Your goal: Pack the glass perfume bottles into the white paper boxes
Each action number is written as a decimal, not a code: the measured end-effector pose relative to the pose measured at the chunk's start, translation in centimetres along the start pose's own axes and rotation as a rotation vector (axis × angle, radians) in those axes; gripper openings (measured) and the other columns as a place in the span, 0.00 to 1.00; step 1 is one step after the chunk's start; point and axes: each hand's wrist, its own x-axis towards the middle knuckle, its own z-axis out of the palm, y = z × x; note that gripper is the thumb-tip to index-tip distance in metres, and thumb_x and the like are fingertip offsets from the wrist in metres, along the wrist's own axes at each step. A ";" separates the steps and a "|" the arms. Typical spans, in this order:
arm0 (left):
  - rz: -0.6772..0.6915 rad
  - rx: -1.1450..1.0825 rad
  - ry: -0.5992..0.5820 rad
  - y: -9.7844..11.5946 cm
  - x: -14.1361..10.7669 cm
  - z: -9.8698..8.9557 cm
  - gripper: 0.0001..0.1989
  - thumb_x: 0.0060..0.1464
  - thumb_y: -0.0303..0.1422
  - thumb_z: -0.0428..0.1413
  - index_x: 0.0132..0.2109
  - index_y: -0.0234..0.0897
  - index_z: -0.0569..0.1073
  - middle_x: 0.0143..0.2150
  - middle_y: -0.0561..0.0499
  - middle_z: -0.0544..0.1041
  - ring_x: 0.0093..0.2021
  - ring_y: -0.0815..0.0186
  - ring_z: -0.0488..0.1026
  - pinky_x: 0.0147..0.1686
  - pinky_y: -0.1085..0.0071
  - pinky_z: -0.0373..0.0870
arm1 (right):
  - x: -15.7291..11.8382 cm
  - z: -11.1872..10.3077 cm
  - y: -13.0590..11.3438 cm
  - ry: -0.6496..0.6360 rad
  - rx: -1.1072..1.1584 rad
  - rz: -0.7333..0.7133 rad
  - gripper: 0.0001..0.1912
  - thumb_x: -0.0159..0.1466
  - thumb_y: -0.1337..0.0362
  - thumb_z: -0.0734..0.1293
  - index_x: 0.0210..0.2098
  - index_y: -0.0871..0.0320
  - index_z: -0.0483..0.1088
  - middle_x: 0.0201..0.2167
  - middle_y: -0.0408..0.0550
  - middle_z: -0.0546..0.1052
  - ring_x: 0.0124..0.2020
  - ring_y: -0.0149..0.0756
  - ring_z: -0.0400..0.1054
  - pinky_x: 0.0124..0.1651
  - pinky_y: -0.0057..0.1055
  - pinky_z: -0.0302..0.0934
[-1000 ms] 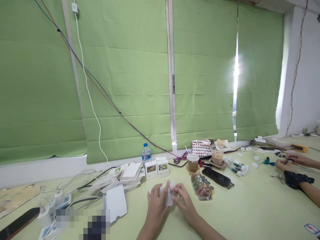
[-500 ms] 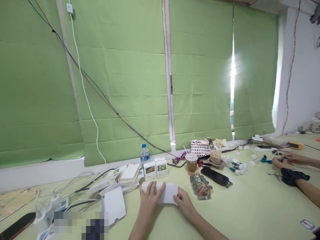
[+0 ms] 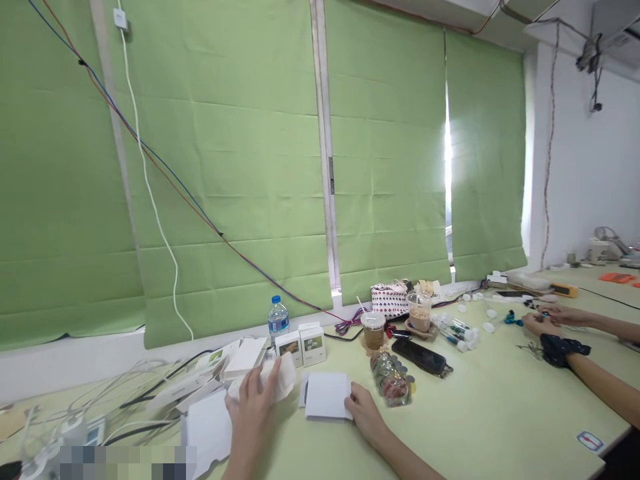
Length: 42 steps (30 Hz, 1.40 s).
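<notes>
My right hand (image 3: 367, 410) is closed on the right edge of a folded white card box (image 3: 327, 397), which looks nearly flat over the table. Over to the left, my left hand (image 3: 254, 403) grips a crumpled white sheet, perhaps paper (image 3: 286, 377), its fingers bent over the top; the sheet is slightly blurred. Beneath and beside that hand lie white cardboard pieces (image 3: 207, 423). Just beyond the hands stand two small white boxes with pictures (image 3: 313, 347).
A water bottle (image 3: 279, 319), iced drink cup (image 3: 373, 331), bagged items (image 3: 391, 379) and black phone (image 3: 421, 357) stand or lie around. Cables and a power strip (image 3: 93, 433) are at left. Another person's hands (image 3: 543, 323) work at right.
My left hand has left the white card box and moved left with the crumpled white sheet. My right hand still holds the box. The camera view has turned slightly right.
</notes>
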 end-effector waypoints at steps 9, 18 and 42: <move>-0.799 -1.628 -0.117 7.2 -0.5 -0.7 0.43 0.41 0.40 0.66 0.63 0.53 0.57 0.55 0.45 0.72 0.51 0.48 0.72 0.48 0.54 0.71 | 1.0 0.7 1.6 0.048 -0.090 0.123 0.16 0.56 0.57 0.61 0.15 0.54 0.56 0.11 0.36 0.58 0.13 0.29 0.55 0.17 0.25 0.44; -1.042 -2.123 -0.190 7.9 -2.2 0.7 0.25 0.56 0.36 0.57 0.60 0.39 0.64 0.45 0.40 0.80 0.43 0.49 0.78 0.37 0.57 0.77 | -1.5 -0.4 -1.6 0.144 -0.148 -0.233 0.21 0.66 0.50 0.54 0.25 0.56 0.64 0.24 0.43 0.68 0.28 0.35 0.64 0.33 0.30 0.60; -1.156 -1.993 -0.199 8.7 -2.7 1.2 0.14 0.51 0.32 0.62 0.43 0.30 0.70 0.36 0.41 0.81 0.35 0.53 0.79 0.38 0.55 0.77 | -2.6 1.0 -2.8 0.110 -0.337 -0.647 0.15 0.64 0.67 0.63 0.50 0.53 0.63 0.44 0.52 0.71 0.43 0.42 0.69 0.41 0.32 0.67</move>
